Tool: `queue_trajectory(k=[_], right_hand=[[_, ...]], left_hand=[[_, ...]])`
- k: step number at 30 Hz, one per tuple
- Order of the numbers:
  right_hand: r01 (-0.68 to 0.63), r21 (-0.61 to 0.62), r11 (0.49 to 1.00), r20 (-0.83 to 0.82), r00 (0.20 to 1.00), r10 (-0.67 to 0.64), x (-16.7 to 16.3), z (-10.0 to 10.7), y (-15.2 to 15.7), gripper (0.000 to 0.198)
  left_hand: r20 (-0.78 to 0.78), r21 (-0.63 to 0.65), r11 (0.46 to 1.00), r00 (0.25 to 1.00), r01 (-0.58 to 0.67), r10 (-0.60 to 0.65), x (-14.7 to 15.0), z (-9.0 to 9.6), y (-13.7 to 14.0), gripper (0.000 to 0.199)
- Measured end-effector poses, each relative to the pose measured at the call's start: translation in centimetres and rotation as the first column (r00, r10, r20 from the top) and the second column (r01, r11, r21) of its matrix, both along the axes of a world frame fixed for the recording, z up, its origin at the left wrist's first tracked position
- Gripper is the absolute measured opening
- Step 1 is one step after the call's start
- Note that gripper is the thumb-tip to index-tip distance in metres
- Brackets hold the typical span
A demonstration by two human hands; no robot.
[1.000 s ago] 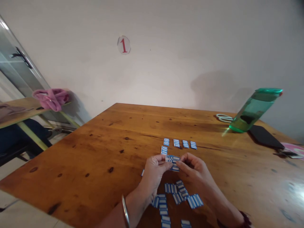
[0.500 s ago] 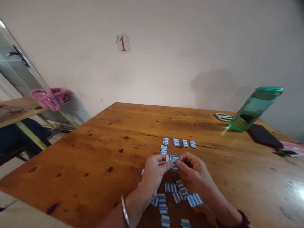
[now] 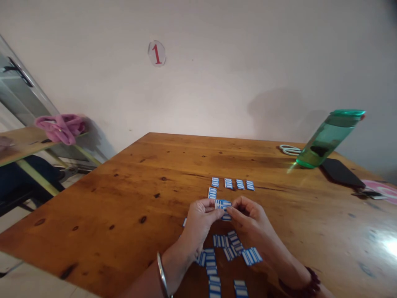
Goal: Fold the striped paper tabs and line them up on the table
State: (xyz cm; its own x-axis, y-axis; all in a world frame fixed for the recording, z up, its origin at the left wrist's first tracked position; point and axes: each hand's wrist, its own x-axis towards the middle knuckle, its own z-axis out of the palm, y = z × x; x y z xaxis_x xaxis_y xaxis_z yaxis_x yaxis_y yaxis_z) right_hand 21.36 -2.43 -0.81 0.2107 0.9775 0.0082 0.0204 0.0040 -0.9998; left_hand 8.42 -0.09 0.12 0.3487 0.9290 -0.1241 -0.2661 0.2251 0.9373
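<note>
My left hand [image 3: 201,217] is closed round a small fanned set of blue-and-white cards [image 3: 222,203], its thumb lying across their front. On the right edge of the same cards, my right hand [image 3: 248,214] pinches with thumb and fingertips. What is printed on them is too small to read. Just beyond the hands, one card group [image 3: 212,193] lies on the table, with a row of similar small cards [image 3: 228,183] behind it. Nearer to me, below the hands, several loose cards [image 3: 252,256] lie scattered and overlapping, some partly hidden by my left wrist.
A green water bottle [image 3: 330,138] stands at the right of the wooden table [image 3: 173,161]. Beside it are a dark phone [image 3: 341,174], a coiled white cable [image 3: 290,150] and a pink round item [image 3: 381,190]. Pink cloth [image 3: 62,128] lies on another table at left.
The view has shifted slightly, so everything sits a little further left and higher. Both hands keep their hold on the cards, with hardly any visible movement.
</note>
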Motion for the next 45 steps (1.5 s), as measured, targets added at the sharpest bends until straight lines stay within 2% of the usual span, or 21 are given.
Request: queue_trajectory(k=[11, 14, 17, 20, 23, 27, 29, 31, 34, 36, 40, 42, 45], right_hand=[[-0.029, -0.010, 1.000, -0.099, 0.995, 0.028, 0.1, 0.7, -0.3, 0.033], [-0.021, -0.004, 1.000, -0.103, 0.994, 0.020, 0.4, 0.7, -0.2, 0.030], [-0.099, -0.037, 0.994, -0.028, 0.995, 0.098, 0.5, 0.1, 0.0, 0.027], [-0.175, -0.055, 0.983, 0.157, 0.971, 0.182, 0.2, -0.6, 0.0, 0.015], [-0.209, -0.027, 0.977, 0.392, 0.897, 0.203, 0.2, -0.9, -0.2, 0.003], [-0.264, -0.004, 0.965, 0.652, 0.730, 0.202, 1.3, -0.2, -0.7, 0.013], [-0.285, -0.033, 0.958, 0.740, 0.638, 0.215, 2.1, 0.4, -1.0, 0.016], [-0.315, -0.094, 0.944, 0.781, 0.565, 0.266, 2.8, 1.1, -1.4, 0.017], [-0.344, -0.093, 0.934, 0.799, 0.534, 0.276, 3.5, 1.5, -2.2, 0.017], [-0.350, -0.094, 0.932, 0.822, 0.501, 0.271, 3.7, 1.2, -3.0, 0.017], [-0.336, -0.136, 0.932, 0.889, 0.373, 0.265, 4.0, 0.2, -4.7, 0.019], [-0.306, -0.189, 0.933, 0.909, 0.304, 0.284, 4.0, -0.1, -5.3, 0.023], [-0.299, -0.264, 0.917, 0.910, 0.237, 0.340, 4.0, -0.4, -5.6, 0.018]], left_hand=[[0.076, -0.084, 0.996, 0.997, 0.015, -0.009, -0.2, -0.1, 0.2, 0.018], [0.094, -0.104, 0.993, 0.993, -0.056, 0.066, -0.8, 0.3, 0.7, 0.019], [0.133, -0.080, 0.981, 0.974, -0.175, 0.184, -1.6, 0.7, 1.4, 0.017], [0.161, -0.080, 0.968, 0.955, -0.237, 0.247, -2.2, 0.9, 1.7, 0.018], [0.166, -0.093, 0.966, 0.953, -0.242, 0.254, -2.2, 0.9, 1.8, 0.020], [0.165, -0.100, 0.970, 0.958, -0.221, 0.235, -2.1, 0.8, 1.7, 0.021], [0.168, -0.105, 0.971, 0.959, -0.214, 0.229, -2.1, 0.7, 1.7, 0.021], [0.177, -0.106, 0.972, 0.958, -0.208, 0.224, -2.2, 0.7, 1.7, 0.020], [0.190, -0.102, 0.974, 0.957, -0.203, 0.220, -2.3, 0.7, 1.8, 0.020], [0.190, -0.107, 0.973, 0.957, -0.203, 0.221, -2.3, 0.8, 1.8, 0.020], [0.196, -0.119, 0.973, 0.956, -0.200, 0.220, -2.4, 0.9, 1.7, 0.018], [0.208, -0.118, 0.973, 0.953, -0.198, 0.219, -2.4, 0.9, 1.7, 0.017], [0.226, -0.119, 0.973, 0.949, -0.197, 0.219, -2.3, 0.9, 1.7, 0.017]])
